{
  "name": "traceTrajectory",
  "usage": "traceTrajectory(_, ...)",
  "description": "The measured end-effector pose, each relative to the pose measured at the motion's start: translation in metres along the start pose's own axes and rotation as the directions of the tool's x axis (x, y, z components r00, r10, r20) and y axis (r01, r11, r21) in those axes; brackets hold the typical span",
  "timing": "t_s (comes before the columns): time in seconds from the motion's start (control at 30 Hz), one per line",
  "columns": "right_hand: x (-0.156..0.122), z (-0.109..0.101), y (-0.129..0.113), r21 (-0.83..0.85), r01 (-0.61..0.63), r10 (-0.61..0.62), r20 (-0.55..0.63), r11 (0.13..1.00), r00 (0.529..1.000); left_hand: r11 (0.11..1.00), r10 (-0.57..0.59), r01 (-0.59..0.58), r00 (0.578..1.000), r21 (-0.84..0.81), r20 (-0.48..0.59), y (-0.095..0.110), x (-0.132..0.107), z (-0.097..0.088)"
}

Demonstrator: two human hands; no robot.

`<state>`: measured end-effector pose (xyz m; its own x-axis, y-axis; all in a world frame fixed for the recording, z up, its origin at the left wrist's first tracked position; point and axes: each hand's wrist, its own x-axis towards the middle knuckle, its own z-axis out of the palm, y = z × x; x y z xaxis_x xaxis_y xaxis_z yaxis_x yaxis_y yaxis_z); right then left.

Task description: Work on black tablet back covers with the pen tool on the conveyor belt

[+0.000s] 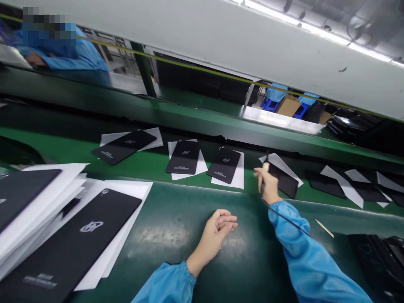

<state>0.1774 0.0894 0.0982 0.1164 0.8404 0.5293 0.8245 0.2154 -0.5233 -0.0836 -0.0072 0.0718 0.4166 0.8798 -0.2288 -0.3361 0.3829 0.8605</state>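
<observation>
My right hand [268, 185] is closed around a pen-shaped tool [266, 166] with a cream collar, a dark tip pointing up and a black cord [287, 219] trailing along my sleeve. Just beyond it, a black tablet-like panel [284, 181] lies over white paper [280, 162]; the hand partly covers it. My left hand [216, 231] hovers above the green bench with fingers loosely half-curled and nothing visible in them. Nearest to it is a black tablet back [225, 164] with a logo, resting on a white sheet [238, 172].
More black panels [183, 158] on paper line the green strip. At left stand stacked panels [75, 235] with white sheets. A thin pale stick [324, 227] and dark objects [375, 261] lie at right. Behind the ledge, a person in a blue sleeve [75, 63] is working.
</observation>
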Motion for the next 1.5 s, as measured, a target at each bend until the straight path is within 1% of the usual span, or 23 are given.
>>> traceTrajectory(0.07,-0.004,0.036,-0.025,-0.019,0.031,-0.029,0.085,0.999,0.996,1.0,0.001,-0.001,1.0,-0.01,-0.013,-0.001,0.0,0.0)
traceTrajectory(0.13,-0.003,0.067,-0.049,-0.052,0.047,-0.039,0.14,0.998,0.989,1.0,-0.003,0.002,1.0,-0.022,-0.026,-0.001,-0.001,0.0)
traceTrajectory(0.23,0.005,0.1,-0.08,-0.116,0.04,-0.015,0.205,0.992,0.979,0.999,-0.006,0.005,1.0,-0.038,-0.019,0.002,-0.003,0.002)
traceTrajectory(0.37,0.016,0.126,-0.105,-0.208,-0.008,0.062,0.253,0.978,0.966,0.999,0.016,-0.016,1.0,-0.05,0.016,0.004,-0.002,0.002)
traceTrajectory(0.43,0.02,0.132,-0.111,-0.249,-0.03,0.099,0.269,0.968,0.958,0.999,0.027,-0.027,0.999,-0.035,0.02,0.003,-0.001,0.001)
traceTrajectory(0.5,0.022,0.134,-0.113,-0.283,-0.046,0.128,0.279,0.958,0.952,0.999,0.031,-0.031,0.999,-0.022,0.018,0.003,0.0,0.0)
traceTrajectory(0.63,0.019,0.122,-0.109,-0.323,-0.05,0.15,0.294,0.945,0.944,0.999,0.016,-0.015,1.0,-0.043,0.008,0.003,-0.001,0.0)
traceTrajectory(0.73,0.01,0.107,-0.098,-0.339,-0.037,0.147,0.305,0.94,0.941,0.998,-0.005,0.004,1.0,-0.056,-0.018,0.002,-0.002,0.0)
traceTrajectory(0.83,0.002,0.095,-0.085,-0.36,-0.063,0.178,0.295,0.931,0.939,0.998,-0.015,0.013,0.999,-0.055,-0.033,0.002,-0.002,0.0)
traceTrajectory(0.97,-0.002,0.09,-0.076,-0.35,-0.111,0.214,0.273,0.93,0.938,0.999,-0.011,0.009,0.999,-0.042,-0.036,0.004,-0.001,0.0)
traceTrajectory(1.1,0.001,0.085,-0.076,-0.289,-0.131,0.199,0.218,0.948,0.955,1.0,-0.004,0.002,0.999,-0.027,-0.043,0.003,0.0,-0.001)
traceTrajectory(1.2,0.003,0.068,-0.07,-0.228,-0.14,0.173,0.135,0.964,0.976,0.999,0.0,-0.001,0.999,-0.037,-0.042,0.001,0.0,-0.002)
traceTrajectory(1.33,0.0,0.03,-0.051,-0.148,-0.139,0.133,-0.046,0.979,0.99,0.999,0.001,-0.003,0.999,-0.053,-0.039,-0.001,0.001,-0.002)
traceTrajectory(1.4,0.0,0.009,-0.038,-0.114,-0.142,0.122,-0.162,0.983,0.979,0.999,-0.004,0.002,0.999,-0.05,-0.044,-0.001,0.0,-0.002)
traceTrajectory(1.5,0.001,-0.022,-0.016,-0.057,-0.149,0.122,-0.33,0.987,0.936,0.999,-0.004,0.002,0.999,-0.041,-0.052,0.0,-0.001,-0.001)
